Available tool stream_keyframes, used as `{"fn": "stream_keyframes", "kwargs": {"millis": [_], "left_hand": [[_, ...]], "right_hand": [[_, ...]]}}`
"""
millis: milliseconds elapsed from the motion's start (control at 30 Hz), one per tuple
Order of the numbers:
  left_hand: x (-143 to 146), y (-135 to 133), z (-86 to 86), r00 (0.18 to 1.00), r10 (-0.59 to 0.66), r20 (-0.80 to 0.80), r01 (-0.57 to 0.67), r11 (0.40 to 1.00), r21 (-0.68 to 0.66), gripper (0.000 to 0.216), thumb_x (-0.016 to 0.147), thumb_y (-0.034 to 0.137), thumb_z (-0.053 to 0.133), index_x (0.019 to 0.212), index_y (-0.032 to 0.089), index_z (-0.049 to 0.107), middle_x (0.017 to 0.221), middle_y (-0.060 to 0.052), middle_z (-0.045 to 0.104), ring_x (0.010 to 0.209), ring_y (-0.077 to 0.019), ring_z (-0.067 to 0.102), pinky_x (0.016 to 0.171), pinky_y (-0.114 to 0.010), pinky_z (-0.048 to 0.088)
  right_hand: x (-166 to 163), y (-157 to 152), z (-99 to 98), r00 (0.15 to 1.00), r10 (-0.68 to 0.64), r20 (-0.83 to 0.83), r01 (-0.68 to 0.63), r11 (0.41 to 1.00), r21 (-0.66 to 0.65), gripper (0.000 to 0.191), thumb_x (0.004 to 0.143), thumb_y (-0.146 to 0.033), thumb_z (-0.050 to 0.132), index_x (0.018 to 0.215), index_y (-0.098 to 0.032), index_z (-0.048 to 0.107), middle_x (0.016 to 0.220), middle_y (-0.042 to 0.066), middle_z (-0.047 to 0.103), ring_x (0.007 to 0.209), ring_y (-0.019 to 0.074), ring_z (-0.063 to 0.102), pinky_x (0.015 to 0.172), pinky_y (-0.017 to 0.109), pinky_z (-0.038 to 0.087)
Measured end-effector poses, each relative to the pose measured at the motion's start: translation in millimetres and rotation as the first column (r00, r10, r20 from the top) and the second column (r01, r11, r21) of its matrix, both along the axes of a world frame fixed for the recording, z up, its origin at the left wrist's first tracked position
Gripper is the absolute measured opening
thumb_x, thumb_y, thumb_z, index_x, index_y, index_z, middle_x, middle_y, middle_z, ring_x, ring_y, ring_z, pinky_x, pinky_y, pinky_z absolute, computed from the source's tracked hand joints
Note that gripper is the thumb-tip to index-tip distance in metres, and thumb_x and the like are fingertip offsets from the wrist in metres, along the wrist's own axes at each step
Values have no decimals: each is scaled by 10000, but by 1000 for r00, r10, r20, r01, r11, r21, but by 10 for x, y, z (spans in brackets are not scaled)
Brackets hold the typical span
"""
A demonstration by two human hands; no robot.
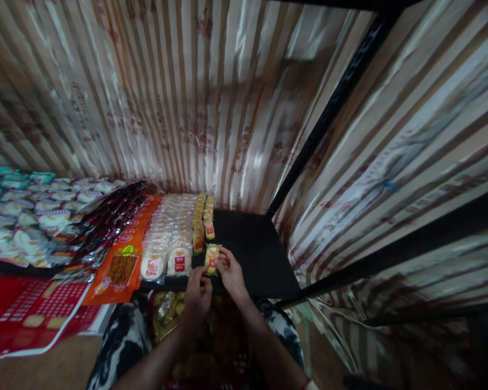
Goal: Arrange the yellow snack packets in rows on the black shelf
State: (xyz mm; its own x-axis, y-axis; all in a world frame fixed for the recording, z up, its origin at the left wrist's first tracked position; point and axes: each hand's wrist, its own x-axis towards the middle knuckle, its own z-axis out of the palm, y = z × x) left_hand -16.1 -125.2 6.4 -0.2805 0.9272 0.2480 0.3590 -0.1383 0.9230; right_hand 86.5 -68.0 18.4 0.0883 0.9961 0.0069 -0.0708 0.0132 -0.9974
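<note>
At the front of the black shelf [248,238], a small yellow snack packet [211,254] with a red and orange label is between my two hands. My right hand [231,273] pinches its right edge between thumb and fingers. Fingertips of my left hand [199,292] are closed at its lower left corner. Behind it run two rows of similar yellow packets [210,230], some standing on edge. To their left, clear packets of round white biscuits [179,262] with red labels stand in two rows.
An orange snack bag [122,265], dark shiny packets [109,222] and several white packets [55,219] fill the shelf's left. A red printed sheet [32,314] hangs at the front left. Below my hands is a container of yellow packets [166,314]. Black frame posts [329,114] and striped sheeting [211,108] enclose the shelf.
</note>
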Motion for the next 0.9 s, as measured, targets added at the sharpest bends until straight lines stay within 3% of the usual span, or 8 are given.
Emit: {"fn": "stream_keyframes", "kwargs": {"millis": [100,267,400,500,700,900], "left_hand": [[42,159,-5,999,-18,35,19,1000,-18,291,754,189,428,996,177,590,1041,-95,584,942,-184,567,762,-318,513],[104,400,25,986,-85,143,110,979,-174,375,754,147,430,1110,164,547,1229,-108,516,937,-162,585,850,-351,500],[141,531,65,976,-117,184,160,958,-238,411,771,163,433,1171,176,523,1338,-97,440,1137,-196,499,929,-365,464],[154,593,83,976,-119,183,165,952,-258,422,778,163,430,1188,198,519,1354,-76,435,1230,-197,422,990,-378,416],[143,656,86,986,-143,88,161,954,-253,429,778,134,401,1189,130,520,1351,-104,444,1280,-194,366,1100,-374,260],[137,698,-15,989,-130,65,142,962,-233,450,765,120,390,1199,131,511,1354,-101,446,1276,-195,375,1104,-382,251]], "right_hand": [[2,194,-27,995,-15,101,11,999,39,354,670,-300,593,1011,-209,556,834,13,648,701,140,604,682,281,517],[-3,476,-63,965,-46,259,21,995,100,323,724,-283,539,1040,-223,563,872,16,640,741,150,602,738,308,509],[-29,620,-78,944,-49,327,12,993,113,324,744,-265,515,1061,-226,564,905,24,630,751,151,601,751,314,512],[-47,681,-75,923,-74,377,24,990,135,309,747,-257,510,1044,-224,587,967,43,607,800,159,601,748,309,517],[-60,739,-107,889,-82,451,9,987,163,386,752,-267,512,1131,-223,574,1120,81,562,982,201,560,793,323,515],[-93,783,-193,880,-82,467,11,988,153,425,765,-281,512,1182,-209,549,1140,92,564,1021,215,545,849,351,494]]}}
